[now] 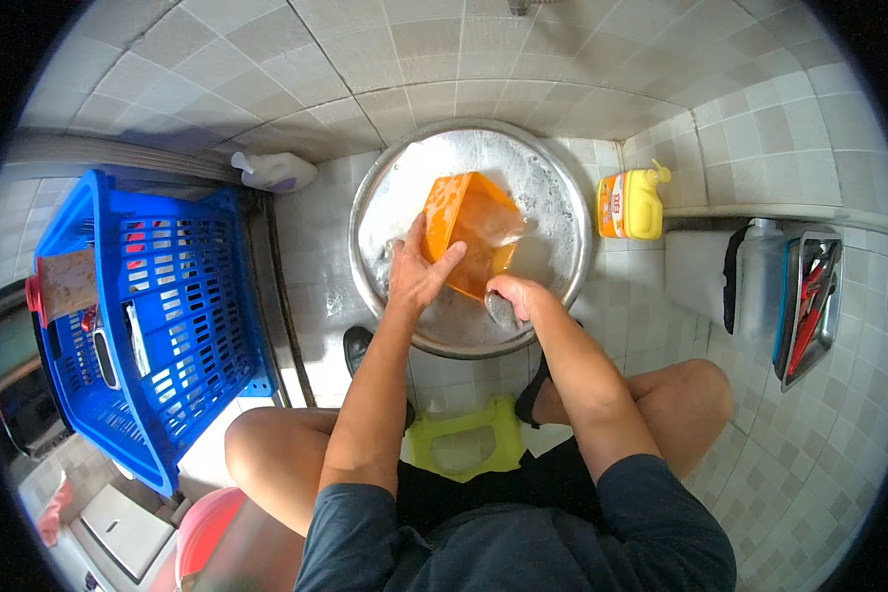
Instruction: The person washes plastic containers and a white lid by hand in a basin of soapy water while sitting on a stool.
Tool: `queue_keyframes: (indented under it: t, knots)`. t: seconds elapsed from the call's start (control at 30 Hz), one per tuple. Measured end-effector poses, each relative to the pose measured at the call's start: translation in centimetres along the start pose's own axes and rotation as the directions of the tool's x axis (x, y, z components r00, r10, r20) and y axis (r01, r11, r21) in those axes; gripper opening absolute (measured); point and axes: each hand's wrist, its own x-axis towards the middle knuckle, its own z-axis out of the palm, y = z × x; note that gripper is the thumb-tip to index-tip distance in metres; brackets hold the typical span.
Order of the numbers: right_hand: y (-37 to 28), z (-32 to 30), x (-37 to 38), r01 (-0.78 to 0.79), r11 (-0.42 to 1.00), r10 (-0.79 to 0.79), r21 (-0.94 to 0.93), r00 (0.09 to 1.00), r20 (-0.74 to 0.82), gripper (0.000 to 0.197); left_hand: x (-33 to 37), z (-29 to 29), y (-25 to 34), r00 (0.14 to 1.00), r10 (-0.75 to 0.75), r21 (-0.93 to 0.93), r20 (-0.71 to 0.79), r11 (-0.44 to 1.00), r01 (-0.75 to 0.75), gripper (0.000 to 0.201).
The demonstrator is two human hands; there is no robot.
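Your right hand (520, 295) pinches one grey scrubber (501, 312); your spread left hand (417, 276) touches one orange container (445, 215). One basin (354, 242) surrounds both, open toward its left rim.

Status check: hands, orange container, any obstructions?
Left hand on orange container. Right hand gripping grey scrubber. Container in soapy metal basin. No obstruction seen.

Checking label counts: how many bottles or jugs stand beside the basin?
2: a white bottle left of the metal basin, a yellow jug right of it.
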Motion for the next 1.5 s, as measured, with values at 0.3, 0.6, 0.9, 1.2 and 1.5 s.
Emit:
queue_keyframes:
  t: [0.3, 0.6, 0.9, 1.2, 1.5]
  knots:
    - [0.8, -0.2, -9.0, 0.139, 0.959, -0.179, -0.246, 0.972, -0.150, 0.022, -0.8, -1.4, 0.0, 0.925, -0.309, -0.327, 0.220, 0.870, 0.369, 0.103]
    - [-4.6, -2.2, -19.3, 0.147, 0.856, -0.280, -0.495, 0.938, -0.205, 0.063, -3.1, 0.3, -3.7, 0.671, -0.432, -0.432, 0.603, 0.531, 0.729, 0.082]
    - [-5.0, 3.1, -12.9, 0.546, 0.639, -0.743, -0.542, 0.621, -0.250, 0.025, -4.3, 0.9, -6.7, 0.868, -0.154, -0.722, 0.472, 0.497, 0.481, 0.058]
    - [-3.3, 8.2, -0.2, 0.432, 0.624, -0.781, -0.651, 0.386, -0.491, 0.014, -4.2, 1.5, -5.8, 0.846, -0.227, -0.664, 0.483, 0.535, 0.523, 0.071]
    - [-3.8, 11.3, -2.7, 0.484, 0.831, -0.384, 0.273, 0.855, -0.349, 0.023, -3.5, 2.0, -6.7, 0.855, -0.318, -0.571, 0.410, 0.642, 0.512, 0.069]
